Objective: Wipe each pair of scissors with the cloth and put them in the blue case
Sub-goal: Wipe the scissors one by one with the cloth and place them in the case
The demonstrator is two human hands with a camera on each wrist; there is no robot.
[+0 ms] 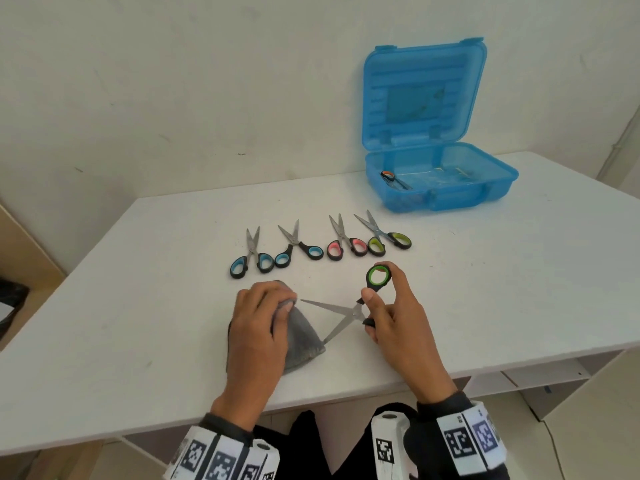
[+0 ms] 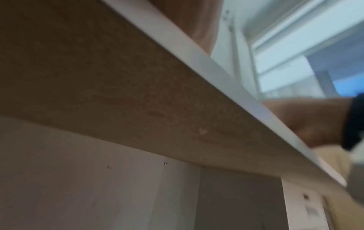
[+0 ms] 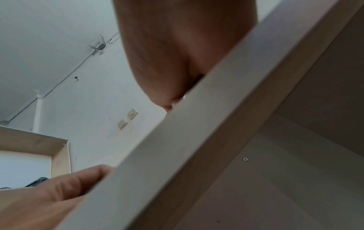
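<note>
My right hand (image 1: 386,287) pinches the green-handled scissors (image 1: 349,311) by their upper ring, holding them with blades spread wide over the white table (image 1: 485,289). One blade tip points at my left hand (image 1: 275,303), and the other reaches the grey cloth (image 1: 301,337). That hand grips the bunched cloth against the table. Behind lie two blue-handled scissors (image 1: 254,259), a pink pair (image 1: 344,242) and a lime pair (image 1: 384,237). The blue case (image 1: 498,188) stands open at back right with an orange-handled pair (image 1: 393,180) inside. The wrist views show only palms and the table edge.
A white wall rises just behind the table. At the far left sit a wooden panel (image 1: 20,244) and a dark bag (image 1: 10,299). Shelving (image 1: 540,375) shows under the table's right end. In the left wrist view the table's underside (image 2: 118,93) fills most of the picture.
</note>
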